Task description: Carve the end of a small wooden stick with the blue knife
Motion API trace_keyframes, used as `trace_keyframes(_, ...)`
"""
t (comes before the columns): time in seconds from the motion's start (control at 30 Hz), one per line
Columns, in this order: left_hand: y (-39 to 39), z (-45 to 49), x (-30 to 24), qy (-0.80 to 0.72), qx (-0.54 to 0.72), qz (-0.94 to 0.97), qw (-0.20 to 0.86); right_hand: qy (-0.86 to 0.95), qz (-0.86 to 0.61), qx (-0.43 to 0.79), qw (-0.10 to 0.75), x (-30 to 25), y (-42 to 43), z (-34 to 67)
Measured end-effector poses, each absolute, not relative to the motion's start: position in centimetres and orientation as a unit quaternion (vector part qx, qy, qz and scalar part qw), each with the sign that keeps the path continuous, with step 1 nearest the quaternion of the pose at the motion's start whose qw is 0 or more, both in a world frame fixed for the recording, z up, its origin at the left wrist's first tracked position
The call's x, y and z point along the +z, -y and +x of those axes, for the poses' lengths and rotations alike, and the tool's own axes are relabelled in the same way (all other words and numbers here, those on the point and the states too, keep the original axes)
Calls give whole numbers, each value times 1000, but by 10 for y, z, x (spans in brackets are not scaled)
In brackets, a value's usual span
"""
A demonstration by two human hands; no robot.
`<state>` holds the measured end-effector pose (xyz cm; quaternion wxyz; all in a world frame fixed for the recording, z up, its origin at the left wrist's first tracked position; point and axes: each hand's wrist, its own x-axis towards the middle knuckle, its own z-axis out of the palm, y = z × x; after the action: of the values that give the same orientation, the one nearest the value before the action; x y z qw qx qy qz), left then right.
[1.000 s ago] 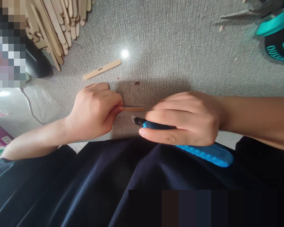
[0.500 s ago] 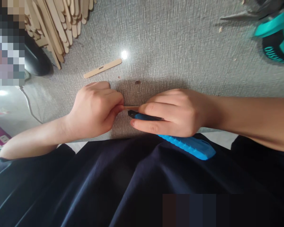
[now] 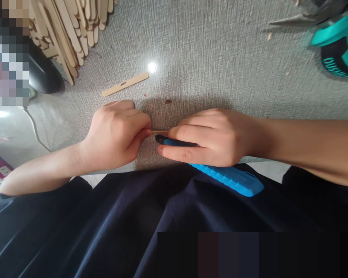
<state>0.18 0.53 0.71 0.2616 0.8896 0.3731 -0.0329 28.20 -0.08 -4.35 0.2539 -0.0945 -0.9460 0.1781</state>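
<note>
My left hand (image 3: 116,133) is closed, pinching one end of a thin wooden stick (image 3: 160,132) against the grey textured tabletop (image 3: 208,58). My right hand (image 3: 214,137) is wrapped round a blue utility knife (image 3: 229,178), whose black tip rests at the stick right beside my left fingertips. Most of the stick is hidden between the two hands. The knife's handle sticks out behind my right hand over my dark clothing.
A loose wooden stick with a small slot (image 3: 125,83) lies beyond my left hand. A pile of wooden sticks (image 3: 72,27) sits at the back left. A teal and black tool (image 3: 338,46) and metal scissors (image 3: 304,17) lie at the back right. Small wood chips dot the table.
My right hand has slid the knife leftward along the stick until its tip reaches my left fingertips. Less of the stick shows now. My left hand has stayed in place.
</note>
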Motion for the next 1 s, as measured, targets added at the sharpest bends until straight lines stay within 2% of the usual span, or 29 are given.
trace_keyframes(0.27, -4, 2, 6, -369, -30, 891, 261, 928, -144, 219, 264, -48, 9, 278)
trace_keyframes(0.47, -3, 3, 6, -376, -31, 888, 262, 940, -138, 227, 213, -49, 11, 281)
trace_keyframes(1.0, -2, 2, 6, -376, -26, 889, 259, 939, -129, 213, 239, -49, 9, 287)
